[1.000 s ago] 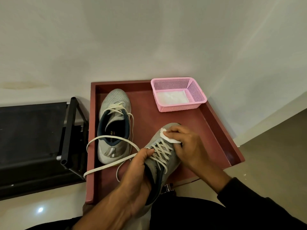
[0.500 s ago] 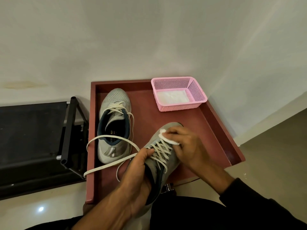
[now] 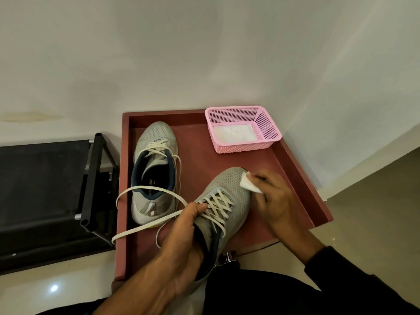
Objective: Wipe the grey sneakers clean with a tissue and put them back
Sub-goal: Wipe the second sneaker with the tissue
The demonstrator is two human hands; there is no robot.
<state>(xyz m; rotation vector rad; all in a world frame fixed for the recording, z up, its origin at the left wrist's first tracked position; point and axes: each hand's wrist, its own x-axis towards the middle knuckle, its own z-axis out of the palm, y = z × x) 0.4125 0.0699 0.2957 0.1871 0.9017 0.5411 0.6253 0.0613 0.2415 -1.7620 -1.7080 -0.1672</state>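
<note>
Two sneakers on tray [image 3: 302,178], one sneaker [image 3: 154,171] left, held sneaker [image 3: 227,201] right, basket [image 3: 268,126] behind, rack [image 3: 91,185] left of tray

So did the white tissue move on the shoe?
Yes. The tissue slid from beside the laces to the toe's right side, toward the tray's right wall; the right hand pinches it.

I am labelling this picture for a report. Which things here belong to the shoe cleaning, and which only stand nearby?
Part of the job:
held sneaker
tissue
second sneaker
left hand
right hand
red tray
pink basket with white tissues

Only nearby:
black rack
</note>
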